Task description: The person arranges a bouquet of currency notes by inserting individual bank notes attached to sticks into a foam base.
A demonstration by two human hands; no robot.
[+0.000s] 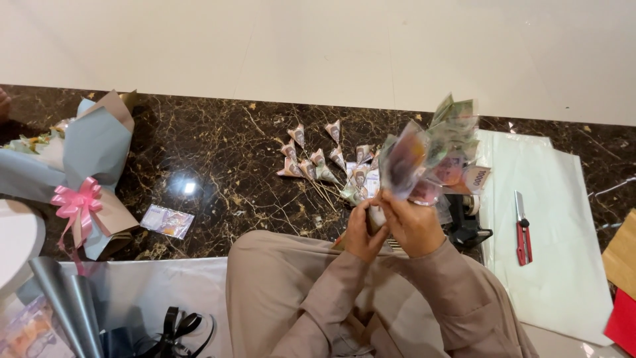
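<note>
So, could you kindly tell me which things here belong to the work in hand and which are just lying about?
In hand:
- left hand and right hand gripping the bunch of folded banknotes
- folded banknotes on sticks on the floor

Lying about:
- wrapped bouquet with pink bow
- red utility knife
- white paper sheet
- loose banknote

It looked like a home or small gift-making spot, with work done seated on the floor. The floor was polished dark brown marble with gold veins (218,166), meeting pale cream tiles (318,46) on the far side. At the left lay a finished bouquet wrapped in grey-blue and tan paper (93,159) with a pink ribbon bow (76,202). At the right a white wrapping sheet (556,225) carried a red utility knife (523,232).
</note>
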